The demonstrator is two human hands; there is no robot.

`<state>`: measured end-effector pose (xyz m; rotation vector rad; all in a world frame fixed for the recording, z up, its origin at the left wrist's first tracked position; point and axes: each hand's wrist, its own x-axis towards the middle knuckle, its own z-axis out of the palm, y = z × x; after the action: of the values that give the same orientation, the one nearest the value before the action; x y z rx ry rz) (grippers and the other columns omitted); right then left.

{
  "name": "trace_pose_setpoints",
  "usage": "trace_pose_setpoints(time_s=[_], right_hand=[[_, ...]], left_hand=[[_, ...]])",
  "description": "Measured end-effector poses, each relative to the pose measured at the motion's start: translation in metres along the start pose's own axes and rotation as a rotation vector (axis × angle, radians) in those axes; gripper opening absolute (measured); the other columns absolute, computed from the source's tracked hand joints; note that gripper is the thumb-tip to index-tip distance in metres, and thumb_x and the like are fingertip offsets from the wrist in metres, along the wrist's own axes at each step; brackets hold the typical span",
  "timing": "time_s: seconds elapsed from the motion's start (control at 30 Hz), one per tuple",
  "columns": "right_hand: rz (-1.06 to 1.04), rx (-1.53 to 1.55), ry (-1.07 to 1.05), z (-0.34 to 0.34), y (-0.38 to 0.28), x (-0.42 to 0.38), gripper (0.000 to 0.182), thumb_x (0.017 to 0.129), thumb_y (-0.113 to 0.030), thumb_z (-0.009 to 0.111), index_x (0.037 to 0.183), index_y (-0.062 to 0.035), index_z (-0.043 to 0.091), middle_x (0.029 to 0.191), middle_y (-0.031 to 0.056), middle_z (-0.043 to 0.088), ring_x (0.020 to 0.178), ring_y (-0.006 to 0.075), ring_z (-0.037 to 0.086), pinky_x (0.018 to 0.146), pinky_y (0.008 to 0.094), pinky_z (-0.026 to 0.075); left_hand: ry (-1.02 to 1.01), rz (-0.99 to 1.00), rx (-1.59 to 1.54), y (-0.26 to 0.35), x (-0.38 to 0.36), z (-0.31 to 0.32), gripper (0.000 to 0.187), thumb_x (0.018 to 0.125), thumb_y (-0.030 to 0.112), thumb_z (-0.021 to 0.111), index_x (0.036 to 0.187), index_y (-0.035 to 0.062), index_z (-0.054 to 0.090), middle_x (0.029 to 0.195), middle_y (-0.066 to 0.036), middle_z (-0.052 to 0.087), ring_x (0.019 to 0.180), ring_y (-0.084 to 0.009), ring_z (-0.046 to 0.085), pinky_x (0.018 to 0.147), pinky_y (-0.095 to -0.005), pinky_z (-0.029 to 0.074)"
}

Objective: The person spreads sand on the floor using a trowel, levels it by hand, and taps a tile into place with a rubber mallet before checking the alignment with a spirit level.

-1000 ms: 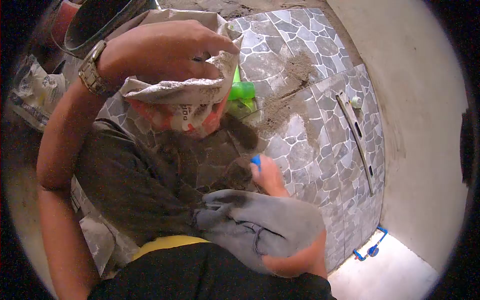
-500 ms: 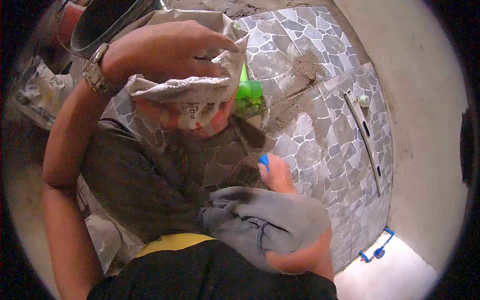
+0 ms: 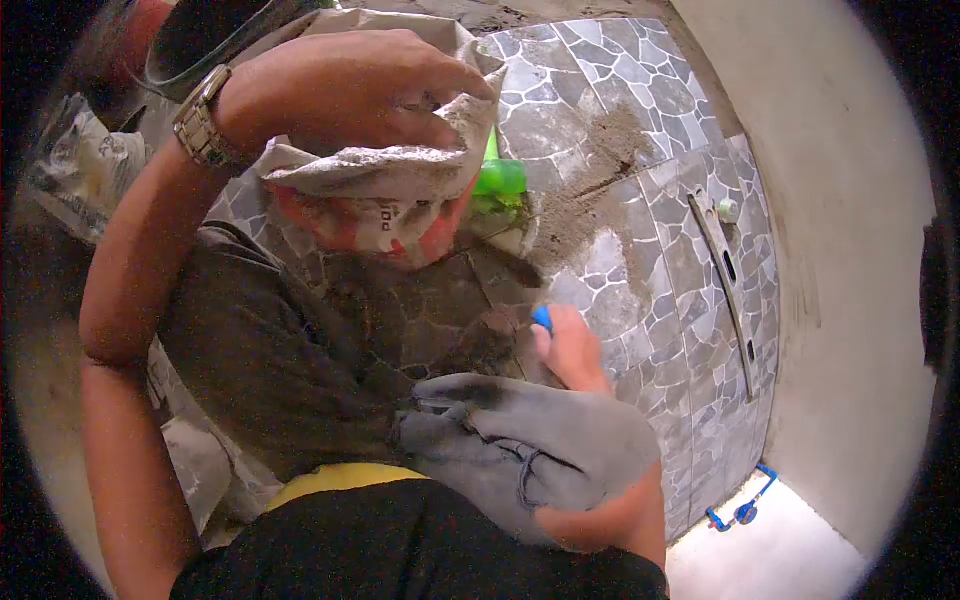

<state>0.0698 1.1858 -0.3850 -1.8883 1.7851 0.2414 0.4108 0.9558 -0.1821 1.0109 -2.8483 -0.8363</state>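
Left hand at the sack, right hand on a blue piece.
We've got the left hand [image 3: 370,95] over the mouth of the sack [image 3: 400,218], fingers touching its right rim; can't tell if they're clamped. Right hand [image 3: 574,350], nearer and to the right, is closed on the blue piece [image 3: 541,319], above the tiles [image 3: 650,345]. We see a green thing [image 3: 505,178] just right of the sack, grit [image 3: 585,215] beyond it, a slotted bar [image 3: 736,315] far right.
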Motion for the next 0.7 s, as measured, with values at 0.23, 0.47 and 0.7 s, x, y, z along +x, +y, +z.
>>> trace_pose_setpoints(time_s=[0.23,0.47,0.7], right_hand=[[-0.115,-0.071,0.034,-0.004,0.008,-0.003,0.034,0.089,-0.031,0.068,0.114,-0.0111,0.056,0.101,0.0169,0.059,0.093,0.0386,0.064,0.072,0.0520,0.054],[-0.185,-0.098,0.131,-0.033,0.016,0.003,0.031,0.082,-0.021,0.074,0.108,-0.0099,0.061,0.096,0.0141,0.059,0.090,0.0361,0.064,0.072,0.0477,0.054],[-0.123,-0.278,0.252,-0.067,0.079,0.044,0.040,0.080,-0.019,0.073,0.118,-0.0126,0.062,0.097,0.0124,0.058,0.091,0.0339,0.062,0.072,0.0474,0.052]], left_hand=[[-0.017,-0.024,0.043,-0.005,0.004,0.005,0.044,0.090,0.018,0.066,0.129,-0.0007,0.060,0.110,-0.023,0.069,0.102,-0.0375,0.067,0.088,-0.0418,0.052],[-0.048,-0.038,0.064,-0.001,0.006,0.001,0.045,0.089,0.017,0.066,0.131,0.0032,0.060,0.112,-0.022,0.069,0.102,-0.0384,0.067,0.088,-0.0427,0.052],[0.033,0.050,0.041,-0.007,0.001,0.004,0.044,0.087,0.018,0.065,0.127,-0.0009,0.061,0.110,-0.024,0.068,0.100,-0.0395,0.067,0.088,-0.0427,0.052]])
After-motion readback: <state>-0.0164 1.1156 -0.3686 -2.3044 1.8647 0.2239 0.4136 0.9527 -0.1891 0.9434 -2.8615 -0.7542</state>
